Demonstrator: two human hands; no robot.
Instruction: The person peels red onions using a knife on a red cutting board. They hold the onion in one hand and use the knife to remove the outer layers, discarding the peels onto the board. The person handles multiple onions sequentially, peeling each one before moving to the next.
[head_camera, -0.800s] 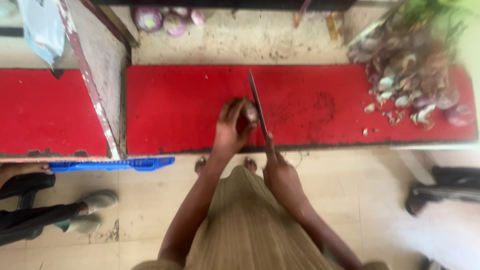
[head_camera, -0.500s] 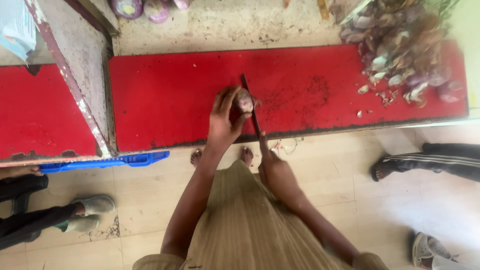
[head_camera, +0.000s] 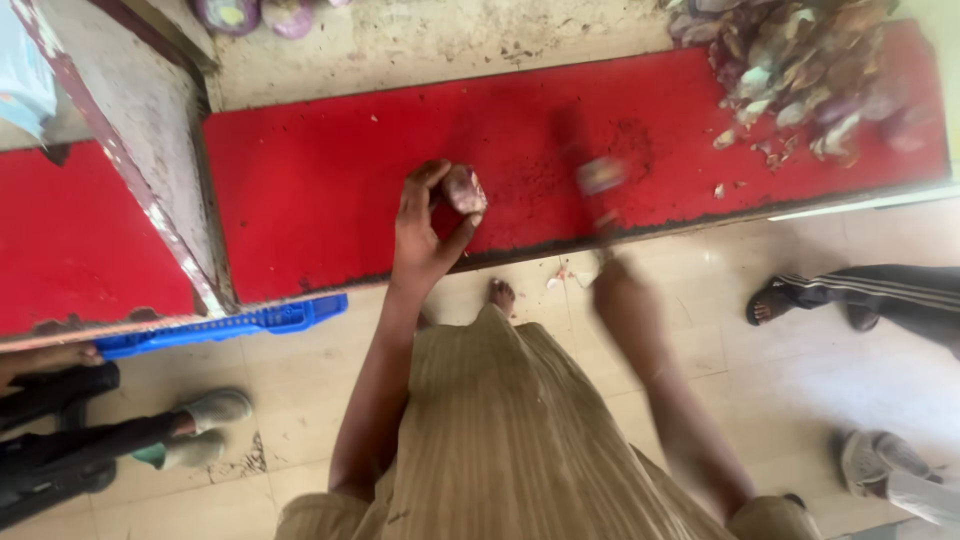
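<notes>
My left hand (head_camera: 420, 235) grips a small purplish onion (head_camera: 465, 188) between thumb and fingers, just above the red ledge (head_camera: 320, 170). My right hand (head_camera: 625, 305) is heavily blurred, below the ledge's front edge and right of the onion. It is closed around a knife (head_camera: 578, 145), whose blade shows only as a dark smear over the red surface. A pale blurred piece (head_camera: 600, 175) is beside the blade.
A heap of onion skins and peelings (head_camera: 800, 60) fills the ledge's right end. Two purple onions (head_camera: 230, 12) lie at the top left. A worn post (head_camera: 130, 150) splits the ledge. A blue crate edge (head_camera: 240, 325) sits below. Other people's feet are at left (head_camera: 210, 410) and right (head_camera: 790, 300).
The knife has left the onion: my right hand swung right and down with it. My left hand lifted and turned the onion. A pale piece came off to the right.
</notes>
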